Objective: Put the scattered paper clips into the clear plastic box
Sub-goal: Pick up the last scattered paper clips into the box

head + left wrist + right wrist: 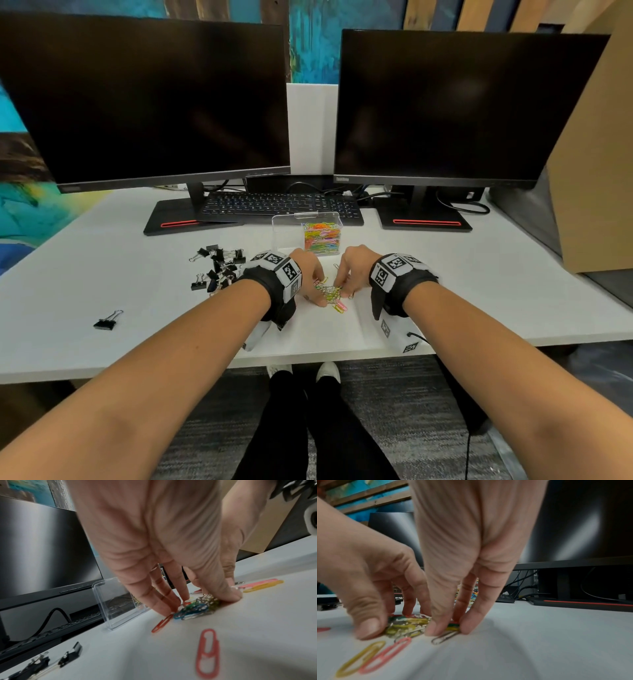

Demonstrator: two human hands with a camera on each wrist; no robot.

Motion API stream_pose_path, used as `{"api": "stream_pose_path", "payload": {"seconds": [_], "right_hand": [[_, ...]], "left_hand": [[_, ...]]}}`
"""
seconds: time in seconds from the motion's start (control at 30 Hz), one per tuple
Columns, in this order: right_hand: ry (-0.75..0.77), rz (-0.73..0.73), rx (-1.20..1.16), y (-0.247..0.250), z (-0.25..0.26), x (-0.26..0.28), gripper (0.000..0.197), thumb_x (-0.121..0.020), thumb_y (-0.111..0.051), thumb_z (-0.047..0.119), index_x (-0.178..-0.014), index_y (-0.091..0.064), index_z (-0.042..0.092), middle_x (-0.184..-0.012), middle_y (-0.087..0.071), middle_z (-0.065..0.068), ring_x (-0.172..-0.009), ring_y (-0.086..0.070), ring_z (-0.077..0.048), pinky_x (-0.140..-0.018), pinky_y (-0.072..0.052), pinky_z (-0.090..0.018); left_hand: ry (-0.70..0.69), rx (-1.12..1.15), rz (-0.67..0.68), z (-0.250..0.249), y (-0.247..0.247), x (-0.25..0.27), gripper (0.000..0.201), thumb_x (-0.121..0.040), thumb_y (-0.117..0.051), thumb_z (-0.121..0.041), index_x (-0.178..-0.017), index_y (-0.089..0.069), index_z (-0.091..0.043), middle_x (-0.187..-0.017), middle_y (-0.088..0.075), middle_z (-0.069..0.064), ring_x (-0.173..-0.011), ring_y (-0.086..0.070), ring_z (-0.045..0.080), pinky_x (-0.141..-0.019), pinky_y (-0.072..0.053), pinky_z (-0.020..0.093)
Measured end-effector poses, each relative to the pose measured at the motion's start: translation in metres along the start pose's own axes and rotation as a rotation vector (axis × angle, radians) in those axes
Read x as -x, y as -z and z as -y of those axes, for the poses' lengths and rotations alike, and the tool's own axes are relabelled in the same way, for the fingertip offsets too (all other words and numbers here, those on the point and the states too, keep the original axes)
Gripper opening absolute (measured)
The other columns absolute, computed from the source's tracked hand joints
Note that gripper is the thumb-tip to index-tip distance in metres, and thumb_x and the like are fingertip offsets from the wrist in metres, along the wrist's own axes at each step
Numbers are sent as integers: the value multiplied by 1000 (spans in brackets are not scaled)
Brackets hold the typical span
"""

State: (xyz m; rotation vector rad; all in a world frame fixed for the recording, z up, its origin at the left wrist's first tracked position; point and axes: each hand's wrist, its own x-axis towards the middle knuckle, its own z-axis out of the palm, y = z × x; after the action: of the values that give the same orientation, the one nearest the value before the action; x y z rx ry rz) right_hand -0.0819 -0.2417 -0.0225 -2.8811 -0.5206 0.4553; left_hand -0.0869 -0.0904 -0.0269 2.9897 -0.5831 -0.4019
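Nearest, front edge of desk: white top, both forearms reaching over it.
Loose clips: one red paper clip lying flat by itself; a yellow one and a pink one side by side, just short of the heap.
Heap of paper clips: mixed colours, bunched on the desk near the front edge, between the two hands.
Left hand: fingers bent down, tips touching the heap, thumb pressed to the desk beside it; closing around the clips.
Right hand: fingers curved down onto the heap from the other side, pinching at clips.
Binder clips: black pile toward the left edge; one stray nearer.
Clear plastic box: mid-desk behind the hands, open, coloured clips inside.
Far edge: keyboard, two dark monitors.
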Motion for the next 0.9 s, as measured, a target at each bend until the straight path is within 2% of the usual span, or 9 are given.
{"api": "stream_pose_path", "payload": {"seconds": [0.13, 0.23, 0.33, 0.47, 0.57, 0.63, 0.8, 0.9], "right_hand": [[-17, -19, -83, -1, -2, -3, 31, -75, -77, 9, -105, -73, 8, -102, -73, -10, -77, -63, -16, -82, -55, -23], [-16, -24, -121, -2, -3, -4, 28, -76, -76, 6, -104, -73, 6, -101, -73, -12, -76, -67, -19, -82, -57, -28], [-11, -28, -100, -1, -1, -3, 27, -77, -74, 6, -104, -73, 5, -102, -73, -12, -86, -71, -26, -84, -57, -29], [-7, -79, -17, -1, -1, -7, 25, -80, -73, 13, -104, -74, 9, -106, -72, -6, -89, -64, -16, -83, -51, -22], [-14, -112, 4, 0, -3, -8, 25, -81, -71, 15, -105, -73, 9, -108, -71, -5, -103, -62, -20, -87, -48, -23], [-28, -130, -1, 2, -5, -10, 24, -83, -70, 15, -105, -73, 8, -108, -70, -6, -104, -61, -21, -90, -49, -26], [6, -221, 26, 7, -10, -17, 18, -85, -64, 13, -97, -74, 5, -102, -72, -7, -99, -64, -23, -85, -48, -26], [57, -266, 17, 21, -8, -22, 17, -87, -63, 15, -96, -74, 6, -101, -71, -6, -91, -62, -17, -88, -48, -26]], "left_hand": [[-31, 13, -33, -4, -1, -1, 54, -76, -74, -41, -122, -64, -14, -119, -66, 1, -108, -60, 17, -89, -46, 24], [-57, 6, -37, -8, -2, -3, 41, -81, -72, -32, -117, -68, -12, -114, -69, 2, -104, -62, 18, -91, -50, 25], [-63, -20, -55, -9, -3, -6, 34, -83, -70, -27, -113, -70, -11, -110, -71, 3, -102, -63, 19, -92, -52, 30], [-57, -45, -62, -6, -2, -12, 29, -84, -69, -23, -110, -72, -10, -108, -72, 4, -101, -63, 20, -92, -52, 31], [-58, -45, -77, -2, 0, -15, 28, -88, -65, -23, -113, -70, -12, -114, -70, 2, -111, -57, 19, -97, -48, 29], [-57, -34, -83, 0, 3, -17, 29, -89, -63, -25, -115, -69, -12, -116, -68, 1, -115, -54, 20, -100, -44, 28], [-43, -19, -97, 8, 8, -22, 29, -86, -68, -26, -112, -70, -14, -115, -69, 3, -105, -55, 19, -99, -44, 31], [-78, -18, -154, 14, 13, -21, 27, -90, -63, -25, -115, -69, -16, -116, -69, 0, -111, -58, 19, -96, -43, 24]]}}
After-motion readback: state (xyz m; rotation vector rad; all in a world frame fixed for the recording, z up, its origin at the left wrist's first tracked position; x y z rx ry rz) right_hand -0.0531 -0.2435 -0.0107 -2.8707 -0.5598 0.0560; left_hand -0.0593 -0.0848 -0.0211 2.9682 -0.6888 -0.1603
